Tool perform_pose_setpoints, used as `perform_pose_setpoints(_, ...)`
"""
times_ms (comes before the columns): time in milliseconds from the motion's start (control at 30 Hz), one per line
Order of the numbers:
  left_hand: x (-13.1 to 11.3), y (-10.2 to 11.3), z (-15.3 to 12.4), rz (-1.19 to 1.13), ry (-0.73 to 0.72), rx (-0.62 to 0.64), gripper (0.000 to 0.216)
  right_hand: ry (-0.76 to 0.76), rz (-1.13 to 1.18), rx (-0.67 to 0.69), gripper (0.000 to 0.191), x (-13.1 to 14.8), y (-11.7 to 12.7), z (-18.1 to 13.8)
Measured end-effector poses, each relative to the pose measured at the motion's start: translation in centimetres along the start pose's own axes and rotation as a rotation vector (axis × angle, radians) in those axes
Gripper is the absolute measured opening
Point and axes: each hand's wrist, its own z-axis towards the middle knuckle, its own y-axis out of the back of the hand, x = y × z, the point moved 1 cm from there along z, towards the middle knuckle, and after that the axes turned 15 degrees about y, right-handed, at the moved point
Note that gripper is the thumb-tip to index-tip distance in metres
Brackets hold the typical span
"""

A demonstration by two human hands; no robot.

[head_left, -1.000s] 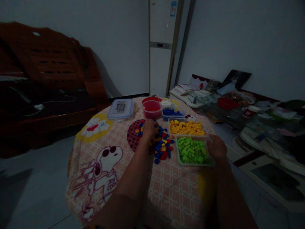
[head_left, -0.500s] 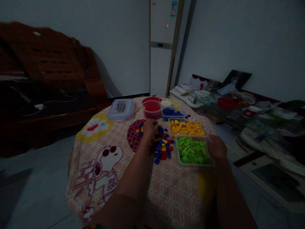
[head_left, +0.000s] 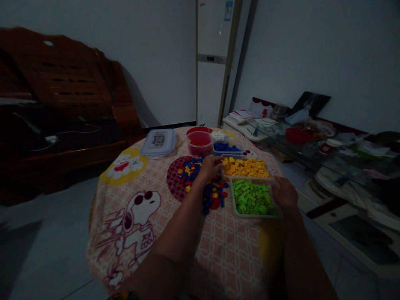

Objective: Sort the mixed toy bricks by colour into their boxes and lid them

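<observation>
Left hand (head_left: 210, 168) beside yellow-brick box (head_left: 246, 157) | can't tell its grip from here | right hand (head_left: 285, 192) gripping green-brick box (head_left: 256, 216)

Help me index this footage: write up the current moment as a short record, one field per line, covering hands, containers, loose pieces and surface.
Left hand: at the left edge of the yellow-brick container; whether it holds a piece cannot be told
Right hand: at the right edge of the green-brick container
Loose pieces: mixed red, blue and yellow, under and around the left hand
Farther back: lidded box, round tub, blue pieces
Surface: patterned tablecloth
</observation>
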Motion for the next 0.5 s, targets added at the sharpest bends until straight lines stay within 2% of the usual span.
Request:
perform_pose_setpoints(100,0.1,1.5,0.2,0.013,-0.035,-0.018,0.039,0.006,-0.003,-0.009,0.044,0.1,-0.1,-0.1)
perform_pose_setpoints(233,2.0,5.6,0.5,0.126,0.078,-0.165,0.029,0.019,-0.003,-0.031,0.043,0.2,-0.1,-0.2)
perform_pose_setpoints(300,3.1,7.2,0.5,0.188,0.140,-0.163,0.024,0.017,0.000,-0.024,0.043,0.2,-0.1,-0.1)
perform_pose_setpoints(400,3.9,7.8,0.4,0.268,0.181,-0.118,0.017,0.017,0.010,-0.015,0.044,0.1,-0.1,-0.1)
perform_pose_setpoints(500,3.9,6.9,0.3,0.368,0.169,-0.072,0.012,0.011,0.006,-0.026,0.043,-0.1,-0.2,-0.1)
